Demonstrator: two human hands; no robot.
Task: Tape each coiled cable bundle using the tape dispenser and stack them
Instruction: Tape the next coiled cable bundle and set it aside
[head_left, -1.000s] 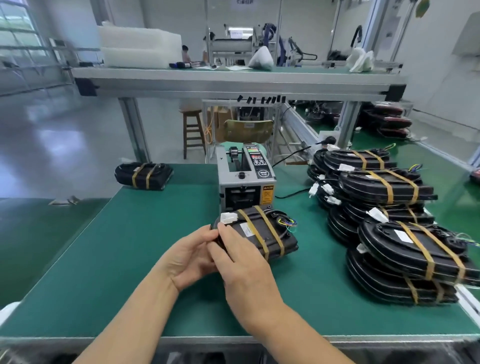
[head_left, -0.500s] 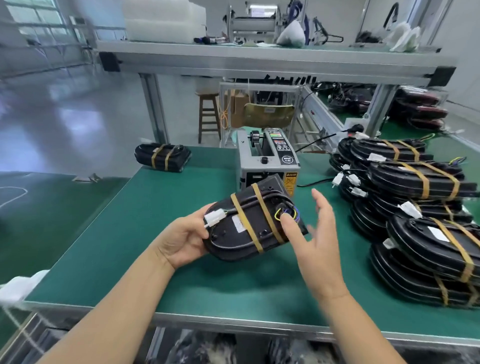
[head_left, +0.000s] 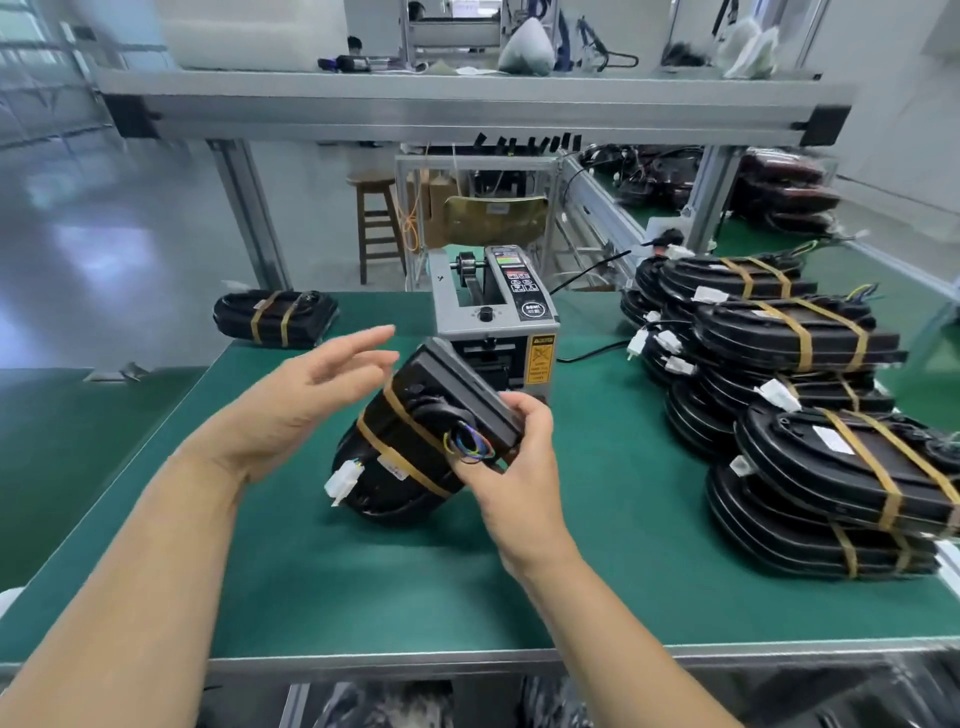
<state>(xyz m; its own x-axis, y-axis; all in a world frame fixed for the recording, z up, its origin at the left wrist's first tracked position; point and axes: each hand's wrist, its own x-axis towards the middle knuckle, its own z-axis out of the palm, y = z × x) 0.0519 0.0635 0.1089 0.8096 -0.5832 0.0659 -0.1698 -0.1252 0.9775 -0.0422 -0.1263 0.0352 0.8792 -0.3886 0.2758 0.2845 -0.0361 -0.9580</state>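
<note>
While my right hand (head_left: 511, 467) grips the twice-taped cable bundle (head_left: 415, 452), tilted above the mat (head_left: 311, 571) before the tape dispenser (head_left: 493, 317), my left hand (head_left: 311, 384) hovers open beside it, empty. I judge taping done; only stacking it on the right-hand pile (head_left: 831, 467) remains.

left hand (head_left: 311, 384) spread, right hand (head_left: 511, 457) gripping

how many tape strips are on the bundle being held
2 on the cable bundle in the right hand: upper tape band nearer the raised end, lower tape band above the white connector. Its far side is hidden.
</note>
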